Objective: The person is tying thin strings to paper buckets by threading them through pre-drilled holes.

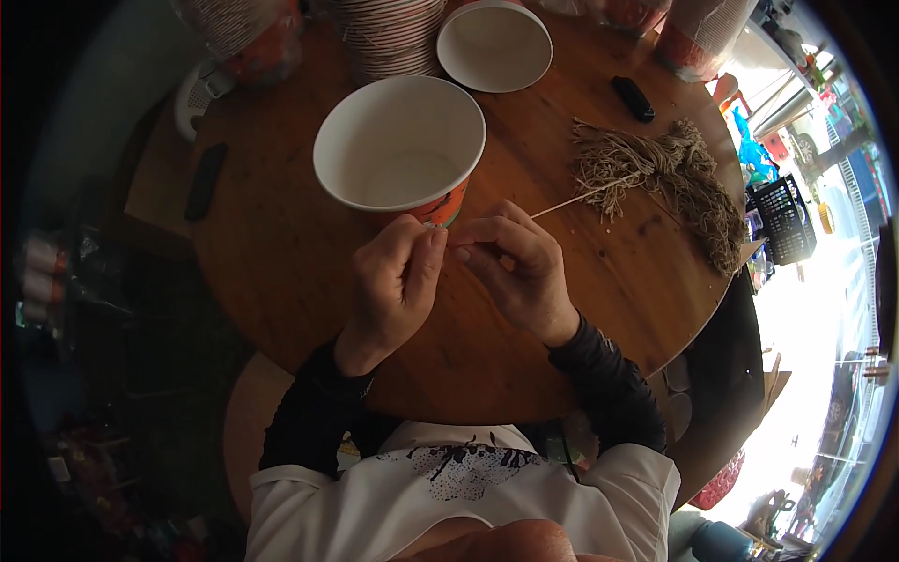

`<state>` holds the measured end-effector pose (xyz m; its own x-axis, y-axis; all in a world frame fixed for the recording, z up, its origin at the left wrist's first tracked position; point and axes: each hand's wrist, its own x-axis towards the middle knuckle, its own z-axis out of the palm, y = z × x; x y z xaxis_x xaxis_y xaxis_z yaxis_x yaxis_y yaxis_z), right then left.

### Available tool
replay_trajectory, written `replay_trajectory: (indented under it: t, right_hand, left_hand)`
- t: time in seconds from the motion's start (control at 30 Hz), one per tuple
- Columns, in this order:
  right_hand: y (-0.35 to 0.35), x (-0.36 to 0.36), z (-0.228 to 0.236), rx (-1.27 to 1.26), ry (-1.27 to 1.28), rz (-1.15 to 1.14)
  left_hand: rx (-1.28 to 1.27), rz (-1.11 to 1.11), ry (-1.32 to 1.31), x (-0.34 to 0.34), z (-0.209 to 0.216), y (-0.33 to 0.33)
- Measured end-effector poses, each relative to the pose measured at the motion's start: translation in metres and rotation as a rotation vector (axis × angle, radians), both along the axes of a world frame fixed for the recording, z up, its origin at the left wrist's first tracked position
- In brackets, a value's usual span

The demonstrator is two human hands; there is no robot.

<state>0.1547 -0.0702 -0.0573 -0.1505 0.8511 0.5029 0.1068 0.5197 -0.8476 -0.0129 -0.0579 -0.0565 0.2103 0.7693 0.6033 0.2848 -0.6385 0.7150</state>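
A large paper bucket (398, 145), white inside with an orange printed outer wall, stands upright on the round table. Right in front of it, my two hands meet almost fingertip to fingertip. My left hand (398, 281) is closed, thumb pressed against the bent fingers; what it pinches is too small to make out. My right hand (520, 267) is closed with thumb and forefinger together on a thin beige string (565, 203). That string runs back to a loose tan bundle of strings (646, 173) on the table's right side.
Behind the bucket stand a second paper bucket (494, 47) and a tall stack of nested buckets (391, 37). More wrapped stacks (239, 33) line the far edge. A small black object (633, 98) and a dark flat object (206, 181) lie on the wooden table (272, 272).
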Motion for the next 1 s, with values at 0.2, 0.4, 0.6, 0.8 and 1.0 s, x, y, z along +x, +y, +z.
replay_trajectory:
  t: [0.2, 0.4, 0.6, 0.8, 1.0]
  right_hand:
    - [0.000, 0.000, -0.004, -0.107, 0.046, -0.028]
    - [-0.002, 0.000, -0.001, -0.318, 0.230, -0.015]
    - [0.004, 0.011, -0.002, -0.357, 0.052, 0.011]
    - [0.005, 0.014, 0.002, -0.714, 0.402, 0.268]
    - [0.016, 0.004, -0.018, -0.702, 0.799, 0.120]
  left_hand:
    - [0.128, -0.009, 0.057, 0.001, 0.000, 0.003]
    - [0.178, -0.013, 0.102, 0.005, -0.002, 0.004]
    - [0.246, 0.001, 0.158, 0.008, -0.007, 0.007]
    - [0.352, 0.038, 0.209, 0.008, -0.008, 0.006]
    - [0.577, 0.242, 0.219, 0.002, 0.002, 0.015]
